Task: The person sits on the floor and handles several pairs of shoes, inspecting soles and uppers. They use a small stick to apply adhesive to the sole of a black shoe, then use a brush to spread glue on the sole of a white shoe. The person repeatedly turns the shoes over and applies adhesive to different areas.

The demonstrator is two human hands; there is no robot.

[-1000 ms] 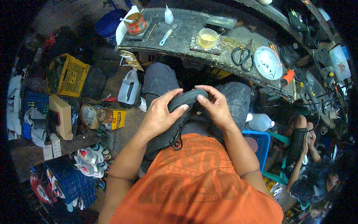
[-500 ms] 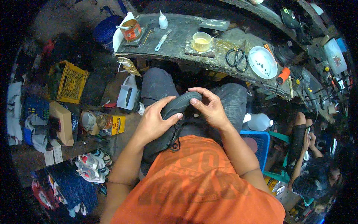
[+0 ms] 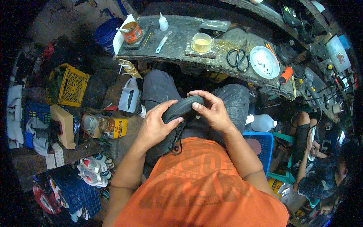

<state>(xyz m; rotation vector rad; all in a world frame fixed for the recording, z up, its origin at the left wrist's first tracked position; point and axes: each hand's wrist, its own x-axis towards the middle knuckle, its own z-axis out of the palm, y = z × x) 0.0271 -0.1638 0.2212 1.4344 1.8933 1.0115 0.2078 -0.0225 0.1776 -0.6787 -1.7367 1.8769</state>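
Observation:
A black lace-up shoe [image 3: 179,109] lies over my lap, its toe pointing away from me and to the right. My left hand [image 3: 160,120] wraps the shoe's side, thumb on the upper near the laces and fingers along the outer edge. At the toe end, my right hand [image 3: 211,110] pinches the rim between thumb and fingers. Dark laces [image 3: 176,145] hang loose against my orange shirt. The underside of the shoe is hidden.
A workbench [image 3: 170,28] ahead carries a cup of yellowish liquid [image 3: 202,43], an orange can [image 3: 132,33], scissors [image 3: 238,59], a white bowl [image 3: 264,62] and an orange-handled tool [image 3: 286,75]. At right, a blue crate [image 3: 269,151] and another person [image 3: 317,174]; shoes [image 3: 92,170] at left.
The shoe is turned slightly, showing a bit more of its upper and laces. Both hands keep their hold on it. The person at right has shifted a little.

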